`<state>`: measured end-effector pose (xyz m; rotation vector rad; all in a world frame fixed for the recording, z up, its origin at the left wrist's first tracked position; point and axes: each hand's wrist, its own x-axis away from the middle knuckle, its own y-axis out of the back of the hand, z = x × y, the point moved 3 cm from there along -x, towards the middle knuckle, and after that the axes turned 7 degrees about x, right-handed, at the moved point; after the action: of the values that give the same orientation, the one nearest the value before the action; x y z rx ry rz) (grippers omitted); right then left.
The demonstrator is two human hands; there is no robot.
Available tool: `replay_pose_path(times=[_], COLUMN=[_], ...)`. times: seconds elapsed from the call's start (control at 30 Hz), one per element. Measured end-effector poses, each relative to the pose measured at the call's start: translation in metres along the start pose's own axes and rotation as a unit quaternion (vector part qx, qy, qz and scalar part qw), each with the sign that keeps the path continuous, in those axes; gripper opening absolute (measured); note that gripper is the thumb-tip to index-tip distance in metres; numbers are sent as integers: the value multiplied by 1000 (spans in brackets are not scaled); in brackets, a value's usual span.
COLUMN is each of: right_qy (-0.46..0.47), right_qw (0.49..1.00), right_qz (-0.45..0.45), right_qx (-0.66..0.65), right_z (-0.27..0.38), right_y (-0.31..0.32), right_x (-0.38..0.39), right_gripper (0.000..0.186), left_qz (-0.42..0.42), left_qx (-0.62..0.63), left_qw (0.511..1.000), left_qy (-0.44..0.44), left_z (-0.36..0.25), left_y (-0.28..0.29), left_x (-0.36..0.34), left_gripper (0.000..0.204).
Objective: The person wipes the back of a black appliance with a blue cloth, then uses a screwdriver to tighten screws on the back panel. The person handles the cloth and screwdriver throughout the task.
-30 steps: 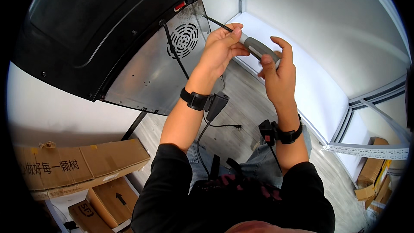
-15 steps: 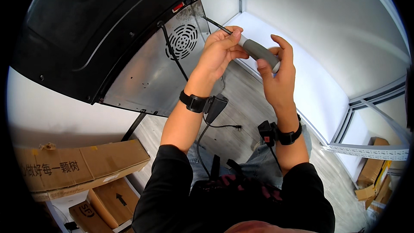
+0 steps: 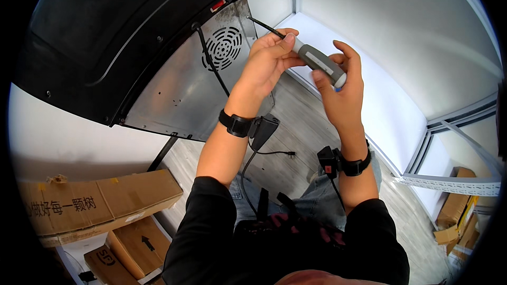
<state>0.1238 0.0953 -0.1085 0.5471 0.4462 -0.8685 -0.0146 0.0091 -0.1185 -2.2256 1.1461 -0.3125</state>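
A screwdriver (image 3: 319, 62) with a two-tone grey handle and a dark shaft slants between my hands. Its tip meets a screw near the edge of a metal panel (image 3: 174, 87) with a round slotted vent (image 3: 222, 49). Pinching the front of the tool, where shaft meets handle, is my left hand (image 3: 266, 60). At the rear end of the handle, my right hand (image 3: 342, 92) has its thumb on one side and curled fingers on the other, the index finger raised. The panel belongs to a large black-cased machine (image 3: 116, 31), with a red switch (image 3: 217, 5) and a black cord (image 3: 211, 63).
Cardboard boxes (image 3: 105, 203) are stacked at the lower left, and more cardboard (image 3: 457, 206) lies at the right. White panels with a metal frame (image 3: 422, 142) border the right side. A thin cable with a plug (image 3: 290, 154) lies on the grey wood-look floor.
The screwdriver handle has turned about its length, so a lighter strip now faces up. My right fingers have shifted slightly around it; my left hand stays nearly in place.
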Motion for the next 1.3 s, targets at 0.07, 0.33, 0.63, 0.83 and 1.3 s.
replay_pose_path(times=[0.07, 0.33, 0.63, 0.83, 1.3], right_qy=[-156, 133, -203, 45, -113], right_qw=[984, 985, 974, 997, 992], right_qz=[67, 16, 95, 13, 55], right_qx=[-59, 107, -39, 61, -7], right_z=[3, -1, -8, -7, -15], right_y=[4, 4, 4, -3, -5], right_x=[-1, -4, 2, 3, -1], right_gripper=[37, 30, 42, 47, 33], left_qz=[6, -20, 9, -7, -7], left_qx=[16, -59, 11, -23, 61], left_qw=[1000, 997, 1000, 999, 998], left_qy=[-14, 36, 0, 32, -2], left_z=[0, 1, 1, 3, 6], left_y=[-1, 5, 2, 7, 4], left_x=[0, 2, 3, 3, 2], left_gripper=[30, 30, 29, 28, 31])
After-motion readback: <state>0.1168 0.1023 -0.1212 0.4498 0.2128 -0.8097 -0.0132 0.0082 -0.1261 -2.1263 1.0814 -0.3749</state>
